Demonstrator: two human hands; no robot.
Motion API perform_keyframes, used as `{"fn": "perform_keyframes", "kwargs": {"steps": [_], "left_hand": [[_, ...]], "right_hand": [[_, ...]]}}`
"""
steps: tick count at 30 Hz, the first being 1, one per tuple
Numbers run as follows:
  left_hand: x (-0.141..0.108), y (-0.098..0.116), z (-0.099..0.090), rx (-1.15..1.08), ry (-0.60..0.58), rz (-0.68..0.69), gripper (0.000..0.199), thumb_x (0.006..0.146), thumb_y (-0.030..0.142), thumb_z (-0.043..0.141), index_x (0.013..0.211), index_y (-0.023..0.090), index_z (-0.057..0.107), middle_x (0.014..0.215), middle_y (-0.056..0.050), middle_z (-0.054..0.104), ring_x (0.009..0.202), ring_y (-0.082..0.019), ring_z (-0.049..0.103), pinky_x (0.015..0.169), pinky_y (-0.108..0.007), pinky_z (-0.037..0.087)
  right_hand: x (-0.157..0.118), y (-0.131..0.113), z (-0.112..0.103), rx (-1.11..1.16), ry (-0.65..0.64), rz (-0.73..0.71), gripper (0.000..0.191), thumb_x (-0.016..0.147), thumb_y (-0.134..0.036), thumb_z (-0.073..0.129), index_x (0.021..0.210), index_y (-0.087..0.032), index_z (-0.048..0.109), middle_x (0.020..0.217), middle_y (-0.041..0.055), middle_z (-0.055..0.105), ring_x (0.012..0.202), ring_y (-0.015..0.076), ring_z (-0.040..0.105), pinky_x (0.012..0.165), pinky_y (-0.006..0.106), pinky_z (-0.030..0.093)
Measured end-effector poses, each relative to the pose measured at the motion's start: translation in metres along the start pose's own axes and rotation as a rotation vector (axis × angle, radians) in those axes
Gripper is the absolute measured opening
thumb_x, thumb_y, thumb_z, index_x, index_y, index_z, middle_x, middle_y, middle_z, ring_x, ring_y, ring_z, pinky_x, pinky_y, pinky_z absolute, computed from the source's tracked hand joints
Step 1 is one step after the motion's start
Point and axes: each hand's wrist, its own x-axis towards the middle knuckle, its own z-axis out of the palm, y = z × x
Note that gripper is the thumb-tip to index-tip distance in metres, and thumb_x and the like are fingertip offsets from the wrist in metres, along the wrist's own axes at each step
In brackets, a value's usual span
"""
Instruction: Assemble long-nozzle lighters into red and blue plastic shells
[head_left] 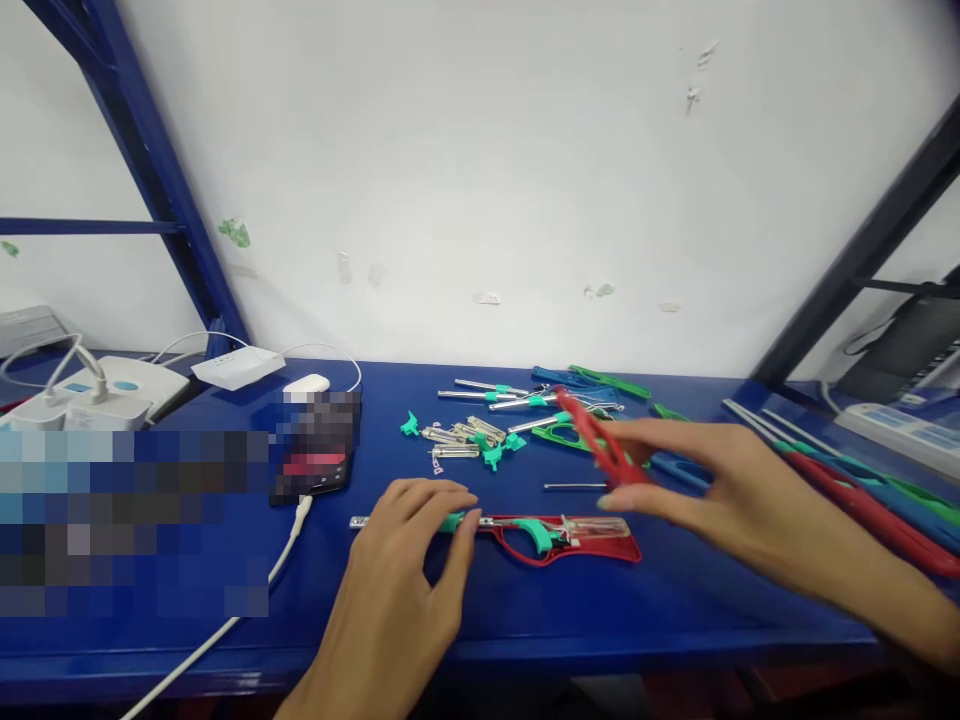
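Observation:
A red lighter half-shell (626,548) lies on the blue table, holding a green trigger (535,535), a clear tank (598,528) and a metal tube (358,522) that reaches left. My left hand (409,555) rests over the tube, its thumb and fingers closed on it near a green collar. Raised above the right part of the shell, my right hand (675,470) grips a second red shell piece (600,440) between thumb and fingers. A thin metal rod (574,487) lies behind the open shell.
Green clips (492,452), clear tanks (454,452), metal tubes (480,397) and coloured shells lie behind the hands. Long lighters (862,495) lie at right. At left are a phone (311,480), a cable (289,550) and a power strip (112,400).

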Motion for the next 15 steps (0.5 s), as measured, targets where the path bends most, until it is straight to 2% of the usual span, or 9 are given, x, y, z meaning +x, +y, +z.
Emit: {"fn": "perform_keyframes", "kwargs": {"steps": [2,5,7,11,15], "left_hand": [[0.001,-0.003,0.003,0.031,0.007,-0.011,0.022,0.105,0.026,0.054,0.114,0.024,0.074,0.111,-0.008,0.077,0.106,-0.029,0.072,0.089,-0.049,0.063],[0.0,-0.004,0.005,0.063,0.015,-0.023,0.028,0.106,0.024,0.052,0.128,0.022,0.069,0.119,-0.009,0.075,0.113,-0.029,0.069,0.092,-0.049,0.063],[0.0,-0.004,0.004,0.063,-0.02,-0.009,0.03,0.106,0.023,0.051,0.128,0.022,0.07,0.122,-0.009,0.074,0.117,-0.028,0.068,0.096,-0.048,0.062],[-0.001,-0.005,0.003,0.066,-0.141,0.024,0.032,0.106,0.021,0.05,0.131,0.022,0.07,0.129,-0.01,0.073,0.125,-0.029,0.064,0.105,-0.051,0.058],[-0.002,-0.008,0.003,0.09,-0.188,0.066,0.034,0.106,0.019,0.051,0.135,0.021,0.069,0.132,-0.01,0.073,0.128,-0.03,0.063,0.109,-0.055,0.055]], "right_hand": [[-0.006,0.012,0.007,-0.109,-0.076,-0.026,0.055,0.081,-0.069,0.08,0.127,-0.039,0.077,0.117,0.0028,0.083,0.102,0.036,0.078,0.087,0.05,0.063],[-0.015,0.023,0.026,-0.166,-0.159,-0.057,0.049,0.09,-0.066,0.073,0.13,-0.037,0.076,0.117,0.0037,0.082,0.102,0.0311,0.077,0.088,0.045,0.063],[-0.018,0.026,0.037,-0.167,-0.195,-0.094,0.048,0.093,-0.063,0.071,0.132,-0.035,0.075,0.118,0.0054,0.08,0.104,0.0298,0.075,0.091,0.044,0.062],[-0.019,0.027,0.048,-0.152,-0.294,-0.125,0.049,0.096,-0.062,0.068,0.135,-0.034,0.074,0.124,0.0067,0.075,0.112,0.029,0.072,0.098,0.043,0.059],[-0.016,0.021,0.051,-0.146,-0.383,-0.093,0.052,0.097,-0.065,0.064,0.14,-0.036,0.071,0.123,0.0071,0.072,0.111,0.0285,0.07,0.098,0.043,0.058]]}}
